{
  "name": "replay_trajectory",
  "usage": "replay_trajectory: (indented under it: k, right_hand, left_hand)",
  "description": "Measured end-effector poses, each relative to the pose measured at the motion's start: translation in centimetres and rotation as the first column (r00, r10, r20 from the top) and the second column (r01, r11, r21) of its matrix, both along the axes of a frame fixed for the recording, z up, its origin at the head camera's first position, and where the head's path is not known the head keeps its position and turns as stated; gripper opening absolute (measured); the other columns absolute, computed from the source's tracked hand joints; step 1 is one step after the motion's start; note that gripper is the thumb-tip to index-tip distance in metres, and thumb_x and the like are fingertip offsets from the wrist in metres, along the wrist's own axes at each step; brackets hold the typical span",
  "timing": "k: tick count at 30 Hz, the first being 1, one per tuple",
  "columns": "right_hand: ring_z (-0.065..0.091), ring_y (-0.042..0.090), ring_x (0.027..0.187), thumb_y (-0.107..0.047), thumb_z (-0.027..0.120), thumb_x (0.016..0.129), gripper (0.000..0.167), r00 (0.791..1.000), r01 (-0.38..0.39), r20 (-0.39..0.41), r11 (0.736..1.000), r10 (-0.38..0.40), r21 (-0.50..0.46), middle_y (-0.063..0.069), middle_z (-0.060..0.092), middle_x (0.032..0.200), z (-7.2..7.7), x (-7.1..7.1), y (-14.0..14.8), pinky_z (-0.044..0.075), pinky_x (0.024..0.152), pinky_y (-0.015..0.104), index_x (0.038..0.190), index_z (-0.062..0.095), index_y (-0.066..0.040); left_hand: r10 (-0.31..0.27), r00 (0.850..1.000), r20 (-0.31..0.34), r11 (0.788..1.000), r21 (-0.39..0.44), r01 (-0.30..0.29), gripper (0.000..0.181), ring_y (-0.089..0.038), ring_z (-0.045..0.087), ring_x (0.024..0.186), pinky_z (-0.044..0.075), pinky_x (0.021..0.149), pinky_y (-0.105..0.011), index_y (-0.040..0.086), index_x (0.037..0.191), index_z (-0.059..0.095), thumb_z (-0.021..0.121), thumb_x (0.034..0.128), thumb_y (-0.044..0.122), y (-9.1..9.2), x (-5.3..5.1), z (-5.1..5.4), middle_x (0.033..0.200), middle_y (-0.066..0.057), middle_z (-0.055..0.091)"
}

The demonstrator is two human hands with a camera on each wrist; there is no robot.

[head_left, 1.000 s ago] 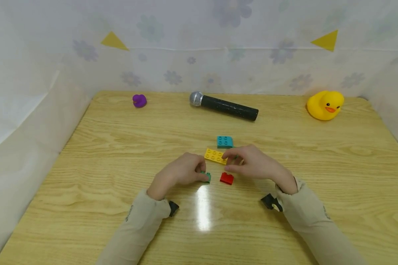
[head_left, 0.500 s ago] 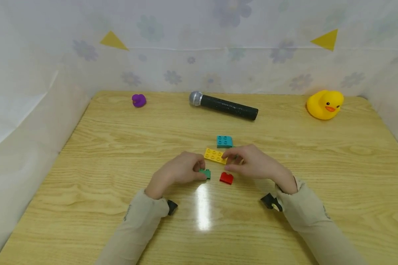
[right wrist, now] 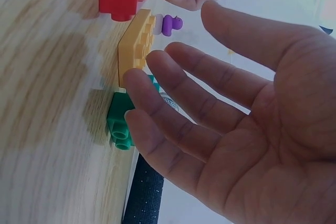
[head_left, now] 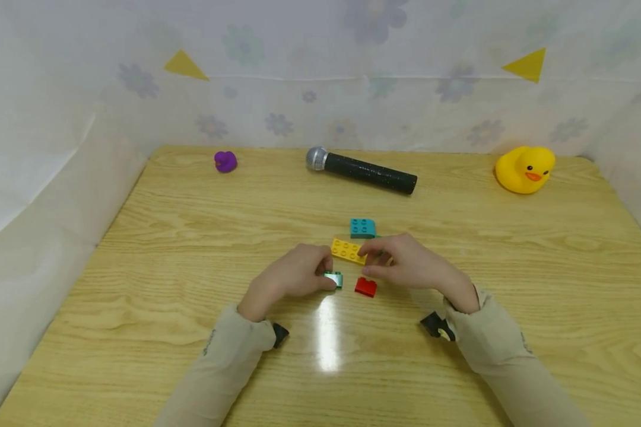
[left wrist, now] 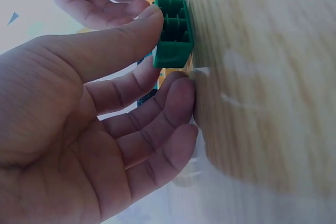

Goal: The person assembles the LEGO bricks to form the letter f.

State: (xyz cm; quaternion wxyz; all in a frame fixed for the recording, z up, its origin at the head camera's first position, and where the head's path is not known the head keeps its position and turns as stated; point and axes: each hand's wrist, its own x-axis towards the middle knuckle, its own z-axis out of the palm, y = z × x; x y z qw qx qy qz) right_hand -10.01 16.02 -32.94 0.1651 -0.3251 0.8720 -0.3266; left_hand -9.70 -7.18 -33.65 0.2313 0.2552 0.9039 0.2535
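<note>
The left hand [head_left: 294,271] pinches a small green brick [head_left: 338,279] between thumb and index finger; in the left wrist view the hollow underside of this brick [left wrist: 174,53] faces the camera. The right hand [head_left: 406,261] holds nothing, its fingers loosely bent beside the right end of a yellow brick [head_left: 344,250]. A red brick [head_left: 365,287] lies between and below the hands. Behind the yellow brick is a teal brick [head_left: 362,228]. Another green brick [right wrist: 122,121], mostly hidden by the right hand in the head view, stands near its fingertips in the right wrist view.
Along the table's back lie a small purple duck [head_left: 225,162], a black microphone [head_left: 371,173] with a silver head, and a large yellow duck [head_left: 524,170]. A flower-patterned white cloth [head_left: 278,59] hangs behind the wooden table [head_left: 192,225].
The green brick in the left hand has tilted and shifted slightly up and to the right, its side now catching the light. The right hand has stayed where it was.
</note>
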Motion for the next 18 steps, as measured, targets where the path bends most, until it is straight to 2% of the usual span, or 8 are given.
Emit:
replay_trajectory:
  k: [8,18]
  right_hand:
    - [0.064,0.014,0.081,-0.013,0.066,0.091,0.025,1.0,-0.016,0.013,1.0,0.016,-0.009,0.001,0.068,0.091,-0.02,0.03,-0.03,0.052,0.072,0.028,0.112,0.064,0.001]
    - [0.064,0.014,0.081,-0.013,0.066,0.091,0.027,1.0,-0.011,0.008,1.0,0.011,-0.005,0.002,0.068,0.092,0.22,0.06,0.06,0.053,0.073,0.03,0.113,0.064,0.002]
  left_hand:
    - [-0.006,1.0,0.013,0.999,0.039,0.005,0.024,-0.013,0.048,0.07,0.04,0.063,-0.026,0.01,0.088,0.054,0.076,0.0836,0.02,-0.01,0.02,-0.25,0.078,0.001,0.054]
    - [-0.002,1.0,0.003,1.0,0.003,0.002,0.025,-0.014,0.047,0.07,0.038,0.063,-0.027,0.012,0.088,0.053,0.077,0.0828,0.017,0.28,-0.09,-0.34,0.075,0.0,0.051]
